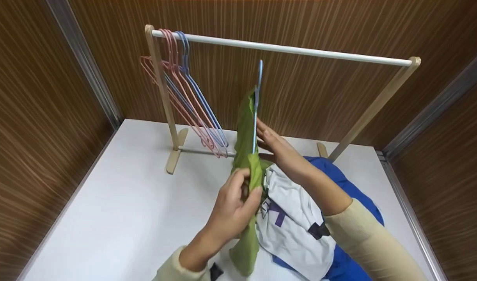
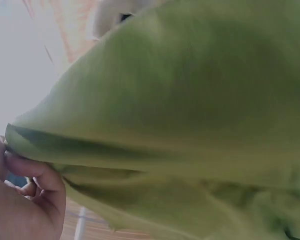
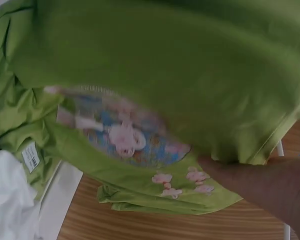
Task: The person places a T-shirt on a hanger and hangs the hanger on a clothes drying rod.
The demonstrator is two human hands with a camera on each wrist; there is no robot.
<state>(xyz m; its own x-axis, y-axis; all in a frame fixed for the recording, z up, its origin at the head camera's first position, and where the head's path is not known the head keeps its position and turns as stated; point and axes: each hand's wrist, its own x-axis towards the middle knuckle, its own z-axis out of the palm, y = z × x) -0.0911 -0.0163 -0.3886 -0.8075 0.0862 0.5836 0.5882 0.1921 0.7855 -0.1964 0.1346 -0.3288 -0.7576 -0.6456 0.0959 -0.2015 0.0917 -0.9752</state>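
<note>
A green shirt (image 1: 245, 125) hangs edge-on in the middle of the head view, with a light blue hanger (image 1: 260, 72) along its right side, hook upward. My left hand (image 1: 232, 205) pinches the shirt's edge between thumb and fingers, just below the lower end of the hanger. On the other side, my right hand (image 1: 285, 154) has its fingers extended against the shirt and hanger, the fingertips partly hidden. The right wrist view shows a cartoon print (image 3: 125, 132) on the shirt, and the right thumb at the cloth's edge. Green fabric (image 2: 180, 90) fills most of the left wrist view.
Behind the hands stands a rack with a white rail (image 1: 281, 47) and wooden legs. Several pink hangers (image 1: 182, 88) and blue hangers (image 1: 207, 105) hang at its left end. A white printed shirt (image 1: 293, 238) lies over blue clothing (image 1: 339, 177) on the white table (image 1: 137, 187), at the right.
</note>
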